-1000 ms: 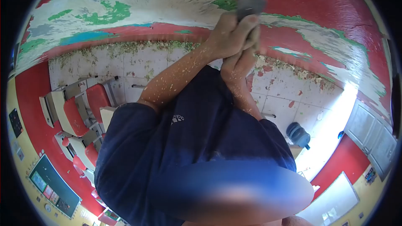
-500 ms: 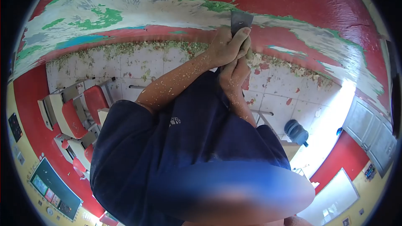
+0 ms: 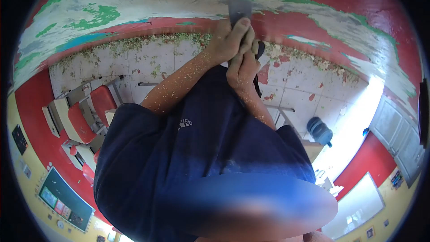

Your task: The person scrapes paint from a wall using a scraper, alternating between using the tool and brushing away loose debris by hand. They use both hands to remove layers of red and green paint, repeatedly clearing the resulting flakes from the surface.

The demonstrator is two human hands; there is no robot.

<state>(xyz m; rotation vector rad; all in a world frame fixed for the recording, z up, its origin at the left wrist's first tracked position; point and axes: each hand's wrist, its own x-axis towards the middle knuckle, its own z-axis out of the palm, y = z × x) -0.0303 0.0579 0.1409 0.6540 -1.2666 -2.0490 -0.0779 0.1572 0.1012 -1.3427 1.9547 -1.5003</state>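
head view: both hands clasp one tool at top centre of the frame. the left hand (image 3: 228,40) is wrapped over the scraper (image 3: 238,10), thumb pressed along the blade's back; the right hand (image 3: 242,69) is closed round the handle just below it. the blade edge touches the red wall (image 3: 313,18) where paint has peeled to grey and green patches. flakes speckle both forearms and lie along the tiled floor (image 3: 143,74) by the wall. red chairs (image 3: 101,103) stand at left, a water jug (image 3: 319,131) at right. to scrape well, i judge the blade should stay at a low angle, pressure even, working from the peeled edge. against the earlier frames, the scraper and hands sit further left and slightly higher.
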